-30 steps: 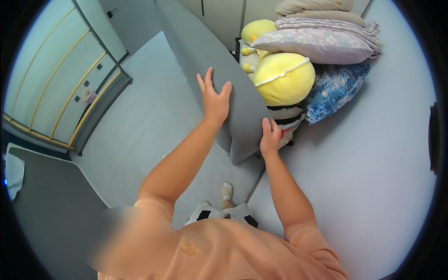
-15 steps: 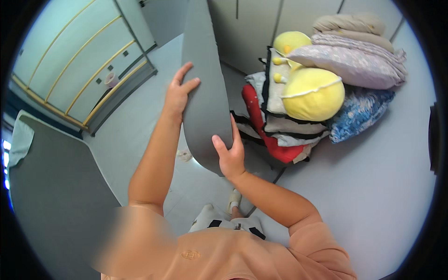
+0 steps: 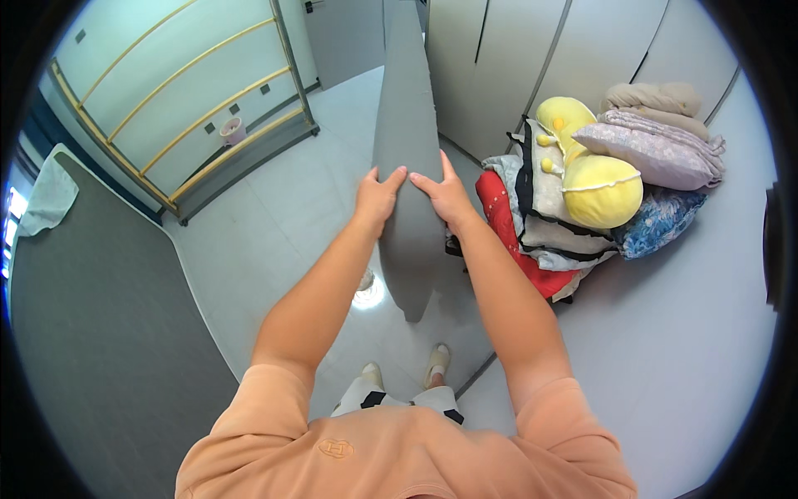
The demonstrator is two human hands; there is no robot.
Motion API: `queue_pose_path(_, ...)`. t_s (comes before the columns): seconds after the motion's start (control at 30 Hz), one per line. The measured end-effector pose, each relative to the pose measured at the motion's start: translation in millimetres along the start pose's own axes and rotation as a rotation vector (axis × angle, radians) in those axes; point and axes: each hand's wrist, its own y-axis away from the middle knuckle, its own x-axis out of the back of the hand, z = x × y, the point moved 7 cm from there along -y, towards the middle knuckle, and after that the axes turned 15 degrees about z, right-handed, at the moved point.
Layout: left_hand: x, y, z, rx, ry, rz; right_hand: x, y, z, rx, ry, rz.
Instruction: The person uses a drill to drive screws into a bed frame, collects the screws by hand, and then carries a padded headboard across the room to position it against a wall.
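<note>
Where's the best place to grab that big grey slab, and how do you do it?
Probably partway along the grey slab, coming from both sides at once. It looks long and narrow from above, so two hands can clasp it between them: left hand on its left side, right hand on its right, thumbs over the top, as they are now.

The slab is grey, the plush yellow, the cushion blue-patterned.

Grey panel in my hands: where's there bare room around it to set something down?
Bare floor lies left of the grey panel, up to the gold-railed rack; the pale surface is free nearer you than the bedding pile. Crowded: that pile, with yellow plush and pillows stacked together.
</note>
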Motion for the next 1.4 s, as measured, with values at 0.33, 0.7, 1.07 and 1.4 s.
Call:
queue_pose_path(0.33, -20, 91, -17, -0.104, -0.094, 0.149, 64, 55, -1, -0.063, -0.019, -0.081)
queue_pose_path(0.7, -49, 188, -38, -0.715, -0.279, -0.076, 144, 121, -2, 0.585, 0.105, 0.213)
queue_pose_path(1.07, -24, 165, -55, -0.526, -0.044, 0.117, 102, 99, 3, 0.378, 0.149, 0.157)
queue_pose_path(1.4, -45, 40, -31, -0.463, 0.094, 0.08, 47, -31, 25, 0.283, -0.149, 0.133)
